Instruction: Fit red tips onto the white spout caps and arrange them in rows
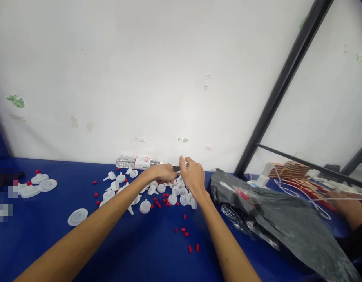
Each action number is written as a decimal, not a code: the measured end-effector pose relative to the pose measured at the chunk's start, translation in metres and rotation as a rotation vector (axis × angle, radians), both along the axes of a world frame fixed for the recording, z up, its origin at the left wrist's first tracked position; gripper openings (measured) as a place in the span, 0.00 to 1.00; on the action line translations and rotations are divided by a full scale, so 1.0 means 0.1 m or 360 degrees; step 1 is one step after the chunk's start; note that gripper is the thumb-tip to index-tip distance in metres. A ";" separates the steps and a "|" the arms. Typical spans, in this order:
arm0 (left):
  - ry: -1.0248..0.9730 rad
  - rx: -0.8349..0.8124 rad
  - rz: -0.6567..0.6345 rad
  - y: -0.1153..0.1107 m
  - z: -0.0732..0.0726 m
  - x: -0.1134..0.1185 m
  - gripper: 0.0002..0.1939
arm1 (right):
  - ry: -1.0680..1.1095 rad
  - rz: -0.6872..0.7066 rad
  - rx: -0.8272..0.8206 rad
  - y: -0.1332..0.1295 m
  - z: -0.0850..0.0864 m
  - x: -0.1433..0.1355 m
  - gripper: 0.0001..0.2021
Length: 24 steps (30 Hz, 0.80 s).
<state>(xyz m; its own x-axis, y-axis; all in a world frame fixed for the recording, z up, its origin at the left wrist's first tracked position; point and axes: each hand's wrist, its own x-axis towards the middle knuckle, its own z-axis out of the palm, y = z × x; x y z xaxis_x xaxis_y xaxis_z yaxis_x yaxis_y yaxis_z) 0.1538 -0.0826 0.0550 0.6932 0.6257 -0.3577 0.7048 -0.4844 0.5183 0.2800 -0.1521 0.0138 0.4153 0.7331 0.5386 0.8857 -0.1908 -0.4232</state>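
Note:
My left hand (165, 172) is closed around a dark, slim tool (176, 169) whose kind I cannot make out. Close beside it, my right hand (194, 175) pinches a small white piece (186, 163), mostly covered by the fingers. The dark tool reaches across to the right hand's fingers. Below both hands lie many loose white plastic caps with spouts (145, 206), some on their sides. Small red caps (166, 200) are scattered among them and nearer to me on the blue table (134, 246).
A clear bottle (142, 162) lies along the wall behind my left hand. Larger white lids (78, 216) sit at the left. At the right is a grey plastic bag (275, 211), before a black metal frame (275, 94). Another person's hand (347, 207) shows at far right.

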 end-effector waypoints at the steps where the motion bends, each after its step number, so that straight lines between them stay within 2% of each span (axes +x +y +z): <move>1: 0.0000 0.0041 0.0016 0.01 0.00 -0.01 0.15 | -0.0001 0.0002 -0.0010 0.00 0.00 0.00 0.23; 5: -0.0083 0.0119 0.0012 0.06 0.01 -0.05 0.15 | 0.0009 0.0017 -0.0051 0.01 -0.02 0.00 0.24; 9: -0.0250 0.0037 -0.0159 0.11 0.05 -0.10 0.14 | 0.0033 0.0065 -0.0109 0.04 -0.03 0.00 0.26; 13: -0.0257 -0.0049 -0.0291 0.14 0.07 -0.15 0.12 | 0.0041 0.0131 -0.0198 0.06 -0.07 -0.02 0.28; 18: -0.0077 0.0005 -0.0244 0.20 -0.01 -0.15 0.12 | -0.0005 0.0191 -0.0330 0.08 -0.16 -0.10 0.28; 24: 0.0123 0.0204 -0.0138 0.23 -0.08 -0.13 0.13 | -0.0112 0.0203 -0.0441 0.07 -0.22 -0.17 0.28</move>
